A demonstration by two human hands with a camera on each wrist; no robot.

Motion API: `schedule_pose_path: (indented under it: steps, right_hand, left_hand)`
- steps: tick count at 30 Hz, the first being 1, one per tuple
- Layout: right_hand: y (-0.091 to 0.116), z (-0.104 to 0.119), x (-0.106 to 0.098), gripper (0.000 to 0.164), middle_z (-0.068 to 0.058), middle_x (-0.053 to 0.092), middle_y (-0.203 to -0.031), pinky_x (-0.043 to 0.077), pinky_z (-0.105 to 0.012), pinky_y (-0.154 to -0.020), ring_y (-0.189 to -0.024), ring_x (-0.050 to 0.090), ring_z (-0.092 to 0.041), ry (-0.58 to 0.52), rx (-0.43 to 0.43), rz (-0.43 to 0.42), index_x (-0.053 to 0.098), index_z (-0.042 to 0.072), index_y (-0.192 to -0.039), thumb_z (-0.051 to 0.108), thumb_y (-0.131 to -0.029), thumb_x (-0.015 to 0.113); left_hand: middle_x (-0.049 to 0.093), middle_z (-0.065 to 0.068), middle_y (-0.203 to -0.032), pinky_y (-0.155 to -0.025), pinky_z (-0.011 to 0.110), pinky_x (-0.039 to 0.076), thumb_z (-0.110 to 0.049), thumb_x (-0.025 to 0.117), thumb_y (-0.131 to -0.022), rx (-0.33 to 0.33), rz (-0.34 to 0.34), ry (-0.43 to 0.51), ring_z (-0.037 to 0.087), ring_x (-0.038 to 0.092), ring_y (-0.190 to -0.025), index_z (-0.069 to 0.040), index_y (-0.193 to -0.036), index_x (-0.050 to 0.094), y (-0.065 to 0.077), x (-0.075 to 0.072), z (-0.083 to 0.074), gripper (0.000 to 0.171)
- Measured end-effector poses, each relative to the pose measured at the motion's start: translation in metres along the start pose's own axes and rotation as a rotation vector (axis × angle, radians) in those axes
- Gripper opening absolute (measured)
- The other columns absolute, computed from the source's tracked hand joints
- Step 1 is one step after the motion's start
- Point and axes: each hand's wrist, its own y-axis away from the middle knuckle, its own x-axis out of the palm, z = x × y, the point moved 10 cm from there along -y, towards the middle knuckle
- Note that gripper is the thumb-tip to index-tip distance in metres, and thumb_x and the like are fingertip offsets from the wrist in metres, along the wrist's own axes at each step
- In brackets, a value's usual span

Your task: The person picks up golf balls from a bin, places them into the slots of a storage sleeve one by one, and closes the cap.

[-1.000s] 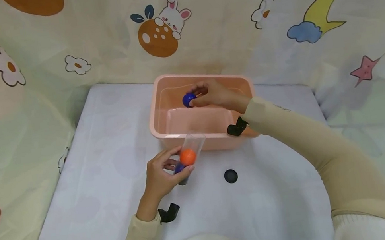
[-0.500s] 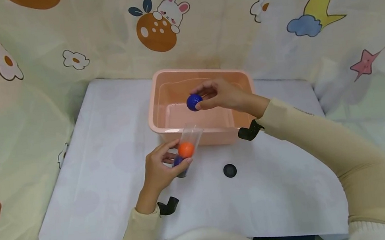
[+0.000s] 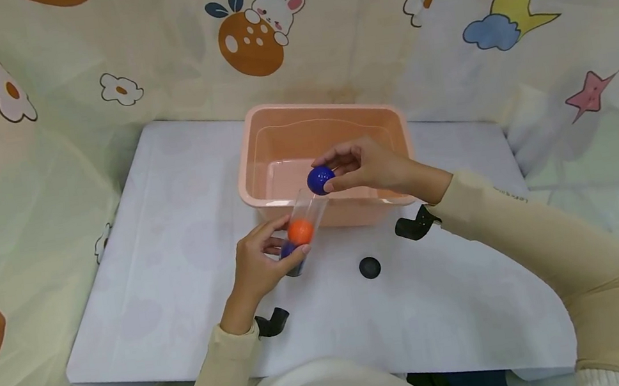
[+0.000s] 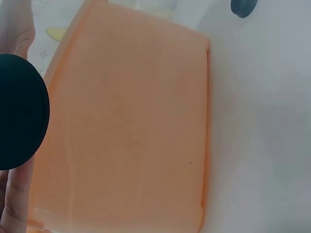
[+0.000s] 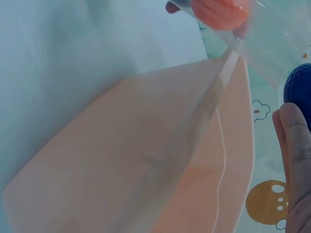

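My left hand (image 3: 260, 260) grips a clear plastic tube (image 3: 309, 207), tilted with its upper end toward the basin. Inside are an orange ball (image 3: 301, 231) and, below it, a blue ball (image 3: 288, 249), partly behind the thumb. The tube's dark round bottom (image 4: 22, 111) fills the left edge of the left wrist view. Between thumb and fingers my right hand (image 3: 369, 163) pinches a dimpled blue golf ball (image 3: 320, 180), right at the tube's upper end. In the right wrist view, that golf ball (image 5: 300, 90) overlaps the tube's rim.
Behind the tube stands a pink plastic basin (image 3: 249, 191) on the white table (image 3: 175, 235). A black round cap (image 3: 369, 268) lies on the table, right of the left hand. Patterned cloth (image 3: 170, 49) hangs behind and at the sides.
My right hand has lifted the blue golf ball out of the basin and brought it rightward and nearer, to the tube's upper end. The left hand keeps its hold on the tube.
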Motion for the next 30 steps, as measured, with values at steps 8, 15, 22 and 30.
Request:
schedule_pose_path:
  steps: [8,15,22,30]
  right_hand:
    - [0.005,-0.001,0.014,0.041,-0.022,0.074,-0.127,0.063,-0.032,-0.094,-0.109,0.075,-0.023,-0.062,-0.020,0.051,0.067,-0.012,-0.134,-0.008,-0.094,0.076]
    - [0.008,-0.001,0.016,0.040,-0.022,0.074,-0.129,0.062,-0.032,-0.096,-0.112,0.075,-0.027,-0.026,-0.043,0.061,0.067,-0.011,-0.134,-0.008,-0.095,0.075]
    - [0.012,-0.006,0.016,0.041,-0.023,0.072,-0.134,0.061,-0.031,-0.099,-0.116,0.073,-0.028,-0.040,-0.049,0.054,0.066,-0.011,-0.135,-0.008,-0.096,0.074]
    - [0.018,-0.012,0.016,0.044,-0.026,0.068,-0.140,0.059,-0.034,-0.103,-0.123,0.072,-0.032,-0.069,-0.025,0.043,0.063,-0.011,-0.139,-0.006,-0.097,0.074]
  left_hand:
    - [0.077,0.019,-0.117,-0.075,0.036,0.067,-0.007,0.094,-0.080,0.035,0.007,0.010,0.029,0.078,-0.080,0.004,-0.132,0.073,-0.001,0.003,-0.005,0.058]
    - [0.077,0.020,-0.118,-0.074,0.036,0.067,-0.010,0.095,-0.080,0.055,0.012,-0.008,0.030,0.078,-0.079,0.005,-0.132,0.073,-0.001,0.004,-0.008,0.059]
    - [0.077,0.020,-0.117,-0.075,0.038,0.067,-0.008,0.095,-0.080,0.052,0.028,-0.001,0.030,0.078,-0.081,0.005,-0.131,0.073,-0.002,0.008,-0.008,0.057]
    - [0.076,0.020,-0.119,-0.076,0.042,0.068,-0.010,0.095,-0.081,0.030,0.042,0.015,0.031,0.078,-0.083,0.005,-0.132,0.072,-0.002,0.012,-0.008,0.058]
